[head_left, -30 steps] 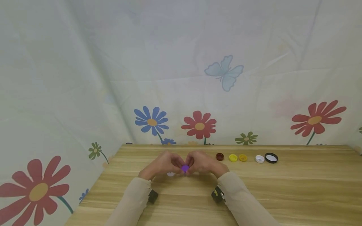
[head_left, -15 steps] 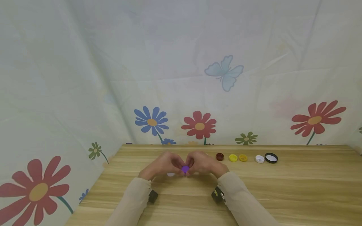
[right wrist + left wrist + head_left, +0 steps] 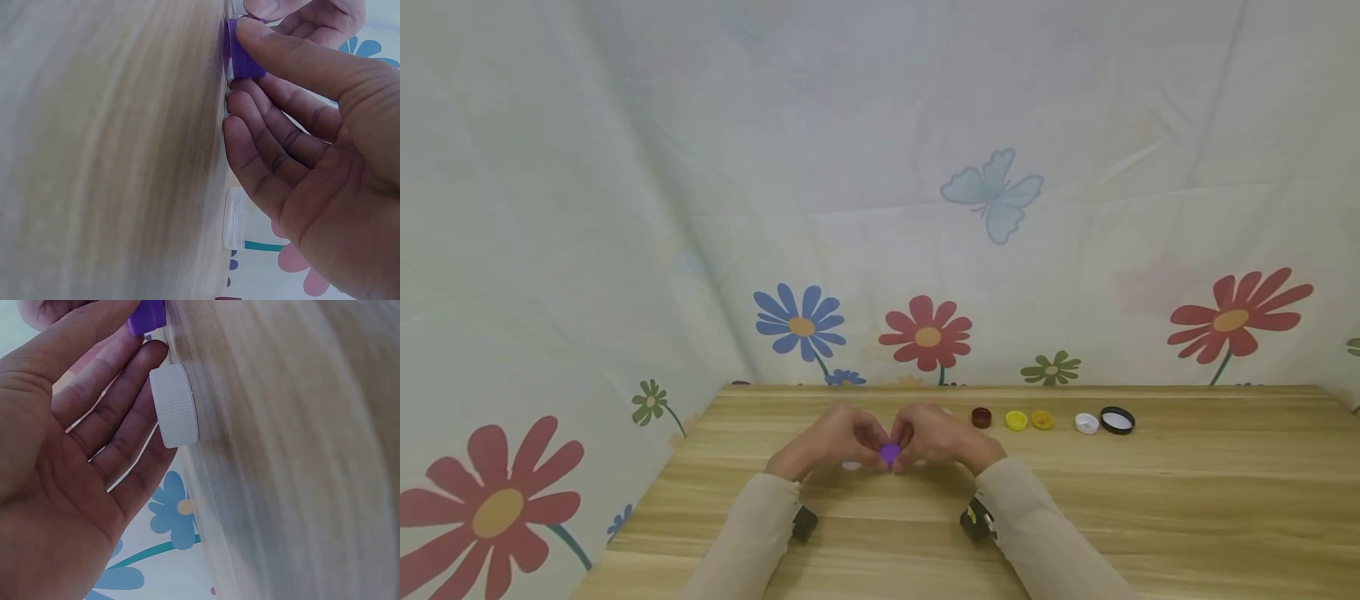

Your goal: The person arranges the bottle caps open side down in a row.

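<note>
A purple bottle cap (image 3: 890,452) sits on the table between both hands. My left hand (image 3: 838,437) pinches one side of it with thumb and forefinger, and my right hand (image 3: 934,435) pinches the other side the same way. In the right wrist view the purple cap (image 3: 245,53) rests at the tabletop under the thumb tip. A ribbed white cap (image 3: 174,406) lies right beside the left hand's other fingers, partly covered in the head view. Past the right hand's curved lower fingers stands a translucent ribbed cap (image 3: 235,219).
Toward the back right of the wooden table (image 3: 1150,508) stands a row of caps: dark red (image 3: 981,417), yellow (image 3: 1017,420), orange-yellow (image 3: 1042,420), white (image 3: 1086,423), and a larger black-rimmed one (image 3: 1117,421). A flower-printed cloth (image 3: 850,167) hangs behind the table and on the left.
</note>
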Demonstrator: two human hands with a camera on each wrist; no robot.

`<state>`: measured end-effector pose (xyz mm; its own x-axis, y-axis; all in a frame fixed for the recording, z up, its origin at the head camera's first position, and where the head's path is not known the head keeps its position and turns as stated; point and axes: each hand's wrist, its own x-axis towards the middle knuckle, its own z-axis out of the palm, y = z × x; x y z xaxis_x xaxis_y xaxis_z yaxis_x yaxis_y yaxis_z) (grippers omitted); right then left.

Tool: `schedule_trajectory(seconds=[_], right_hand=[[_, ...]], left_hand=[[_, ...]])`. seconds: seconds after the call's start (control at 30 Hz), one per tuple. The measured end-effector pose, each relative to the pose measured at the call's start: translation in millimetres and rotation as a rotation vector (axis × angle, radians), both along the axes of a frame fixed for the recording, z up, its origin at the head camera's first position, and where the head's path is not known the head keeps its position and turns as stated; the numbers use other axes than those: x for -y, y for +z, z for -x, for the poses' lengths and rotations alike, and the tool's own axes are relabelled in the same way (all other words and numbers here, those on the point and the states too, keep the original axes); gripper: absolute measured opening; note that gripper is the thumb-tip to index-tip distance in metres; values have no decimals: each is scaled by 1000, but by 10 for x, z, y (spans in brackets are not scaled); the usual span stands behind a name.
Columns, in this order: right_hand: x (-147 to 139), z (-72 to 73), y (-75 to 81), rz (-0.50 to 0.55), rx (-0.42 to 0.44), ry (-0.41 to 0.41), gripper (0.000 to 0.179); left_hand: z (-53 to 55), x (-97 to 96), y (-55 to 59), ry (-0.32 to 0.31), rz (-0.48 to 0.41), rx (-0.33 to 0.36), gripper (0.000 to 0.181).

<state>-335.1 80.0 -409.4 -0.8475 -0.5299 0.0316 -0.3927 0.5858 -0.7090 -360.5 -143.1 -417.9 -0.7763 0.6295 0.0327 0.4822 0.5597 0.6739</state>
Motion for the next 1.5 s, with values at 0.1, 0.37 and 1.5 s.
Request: schedule_trajectory(seconds=[0.1, 0.37, 1.5], right_hand=[[-2, -2, -3, 2, 1, 4, 23], [-4, -9, 0, 5, 7, 5, 23], [12, -40, 6, 20, 16, 3, 23]], left_hand=[[-2, -1, 0, 3, 4, -3, 19], [-8, 2, 0, 8, 7, -7, 20], [5, 13, -5, -8, 18, -23, 20]])
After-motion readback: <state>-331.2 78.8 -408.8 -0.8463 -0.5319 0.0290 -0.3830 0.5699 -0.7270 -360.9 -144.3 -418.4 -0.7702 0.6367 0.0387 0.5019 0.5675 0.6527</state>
